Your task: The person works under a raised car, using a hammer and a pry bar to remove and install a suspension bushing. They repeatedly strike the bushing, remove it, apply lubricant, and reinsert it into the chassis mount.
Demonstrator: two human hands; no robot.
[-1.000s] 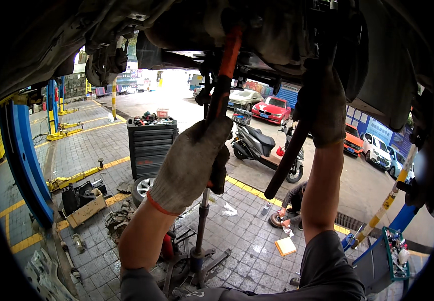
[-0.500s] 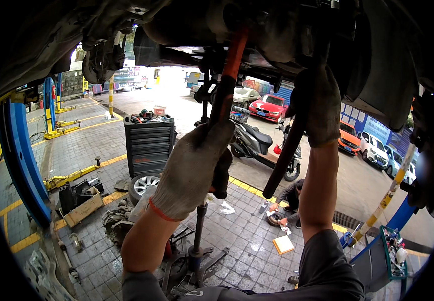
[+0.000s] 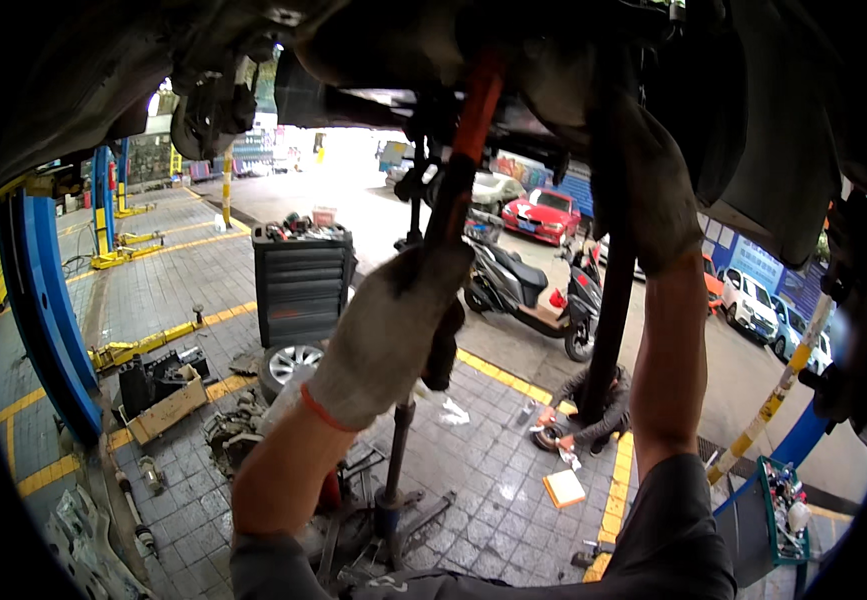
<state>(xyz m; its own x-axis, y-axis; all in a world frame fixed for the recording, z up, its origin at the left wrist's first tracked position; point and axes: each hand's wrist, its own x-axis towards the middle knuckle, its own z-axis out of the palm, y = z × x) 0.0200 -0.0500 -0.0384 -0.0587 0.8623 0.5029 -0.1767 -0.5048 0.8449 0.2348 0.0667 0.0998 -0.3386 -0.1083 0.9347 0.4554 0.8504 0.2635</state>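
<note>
- White writing, too small to read, marks a blue panel (image 3: 753,266), far right.
- A teal-rimmed tray (image 3: 770,515), near right, holds jumbled small items; tools (image 3: 298,230) top the black drawer cabinet (image 3: 303,285), left.
- The knit-gloved left hand (image 3: 388,325) clenches an orange-and-black bar (image 3: 479,110), centre, beneath the vehicle (image 3: 788,150).
- The gloved right hand (image 3: 661,190) wraps a long dark bar (image 3: 609,315); its fingertips are lost in shadow.

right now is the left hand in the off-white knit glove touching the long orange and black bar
Touching: the head view shows the left hand closed around the black part of the orange and black bar, no gap visible.
</note>
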